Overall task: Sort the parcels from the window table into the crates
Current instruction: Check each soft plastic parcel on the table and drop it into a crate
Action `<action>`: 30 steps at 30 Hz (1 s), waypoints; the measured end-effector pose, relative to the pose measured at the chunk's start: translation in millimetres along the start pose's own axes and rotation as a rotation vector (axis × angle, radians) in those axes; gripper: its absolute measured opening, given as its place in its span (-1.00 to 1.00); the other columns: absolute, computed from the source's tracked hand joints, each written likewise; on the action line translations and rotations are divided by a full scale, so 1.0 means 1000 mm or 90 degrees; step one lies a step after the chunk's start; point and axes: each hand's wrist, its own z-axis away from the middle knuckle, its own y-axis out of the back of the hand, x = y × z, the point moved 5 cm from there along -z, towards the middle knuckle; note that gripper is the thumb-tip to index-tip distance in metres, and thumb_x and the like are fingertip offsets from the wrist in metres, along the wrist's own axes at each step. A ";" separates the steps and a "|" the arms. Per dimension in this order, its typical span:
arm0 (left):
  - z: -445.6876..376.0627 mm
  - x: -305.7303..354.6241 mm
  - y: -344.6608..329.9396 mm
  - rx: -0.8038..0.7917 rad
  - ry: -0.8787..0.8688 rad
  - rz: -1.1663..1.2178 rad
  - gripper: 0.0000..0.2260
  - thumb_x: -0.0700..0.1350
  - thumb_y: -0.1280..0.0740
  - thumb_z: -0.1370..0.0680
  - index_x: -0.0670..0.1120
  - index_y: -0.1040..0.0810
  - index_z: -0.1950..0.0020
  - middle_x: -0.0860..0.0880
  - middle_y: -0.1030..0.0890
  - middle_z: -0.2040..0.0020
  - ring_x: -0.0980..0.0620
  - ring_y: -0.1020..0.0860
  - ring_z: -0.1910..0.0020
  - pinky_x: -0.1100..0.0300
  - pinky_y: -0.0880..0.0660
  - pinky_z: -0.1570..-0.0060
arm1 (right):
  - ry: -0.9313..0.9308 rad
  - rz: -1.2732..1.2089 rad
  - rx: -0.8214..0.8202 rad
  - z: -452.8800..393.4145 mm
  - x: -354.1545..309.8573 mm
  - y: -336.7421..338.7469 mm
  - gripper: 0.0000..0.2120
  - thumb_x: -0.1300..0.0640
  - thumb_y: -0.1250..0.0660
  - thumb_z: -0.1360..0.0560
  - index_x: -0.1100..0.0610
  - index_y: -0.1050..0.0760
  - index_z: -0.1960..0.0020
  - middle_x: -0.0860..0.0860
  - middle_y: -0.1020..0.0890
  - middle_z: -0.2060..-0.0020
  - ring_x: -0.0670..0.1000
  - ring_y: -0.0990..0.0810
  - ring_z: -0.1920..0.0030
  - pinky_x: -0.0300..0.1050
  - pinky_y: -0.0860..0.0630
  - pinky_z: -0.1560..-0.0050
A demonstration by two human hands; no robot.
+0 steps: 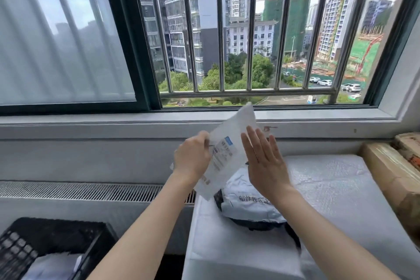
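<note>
With label turned up to read, probably for picking a crate (52, 248): mailer (229, 143) pinched at its edge in left hand (192, 159), raised over table (329, 179). Right hand (266, 161) flat, fingers straight, gripping nothing. Grey parcel (247, 204) on bubble-wrapped top. Barred window (227, 29) behind.

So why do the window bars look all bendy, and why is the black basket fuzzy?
Head view: the wide-angle lens bows the window bars outward toward the edges; the black crate sits in the blurry bottom corner; bright daylight outside washes out the sky, while the white flat parcel in the left hand stays fairly sharp, its label print smeared.
</note>
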 end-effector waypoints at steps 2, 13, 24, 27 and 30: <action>0.006 -0.012 0.009 0.007 0.067 0.092 -0.84 -0.12 -0.14 -0.63 -0.06 -0.50 -0.06 -0.07 -0.60 0.03 -0.16 -0.53 0.04 0.13 -0.33 0.20 | 0.023 -0.012 -0.025 0.017 -0.007 -0.005 0.04 0.39 -0.38 -0.23 0.21 0.12 -0.56 0.13 -0.04 -0.53 0.10 0.14 -0.55 0.13 0.11 -0.51; 0.037 -0.024 0.024 -0.057 0.127 0.434 -0.76 -0.16 -0.20 -0.63 -0.03 -0.45 0.23 0.11 -0.53 0.32 0.22 -0.47 0.34 0.43 -0.36 0.37 | 0.022 -0.029 0.026 0.049 0.008 -0.005 -0.24 0.34 -0.08 -0.44 0.03 0.07 -0.57 0.14 -0.20 -0.47 0.17 -0.16 -0.47 0.14 0.01 -0.47; 0.049 -0.023 0.038 -0.026 0.112 0.433 -0.87 -0.18 -0.27 -0.60 0.00 -0.57 -0.06 0.09 -0.67 0.08 0.06 -0.63 0.07 0.24 -0.56 0.09 | 0.031 -0.115 -0.023 0.029 0.022 0.002 -0.29 0.40 -0.23 -0.45 0.08 -0.11 -0.53 0.17 -0.25 -0.47 0.17 -0.16 -0.47 0.06 0.02 -0.49; 0.052 -0.027 0.040 -0.004 0.128 0.350 -0.63 -0.12 -0.31 -0.58 -0.01 -0.38 -0.39 0.07 -0.59 -0.14 0.05 -0.57 -0.09 0.18 -0.49 -0.05 | 0.023 -0.151 -0.034 0.027 0.018 0.002 -0.25 0.42 -0.44 -0.36 0.14 -0.24 -0.46 0.19 -0.35 -0.43 0.17 -0.24 -0.46 0.04 -0.05 -0.49; 0.059 -0.027 0.034 -0.047 0.111 0.245 -0.39 0.05 -0.32 -0.55 0.00 -0.15 -0.53 0.01 -0.37 -0.41 0.03 -0.36 -0.36 0.16 -0.29 -0.27 | 0.007 -0.197 -0.019 0.023 0.010 0.007 -0.43 0.39 -0.50 -0.32 0.20 -0.41 -0.28 0.17 -0.55 -0.26 0.19 -0.49 -0.31 0.08 -0.31 -0.39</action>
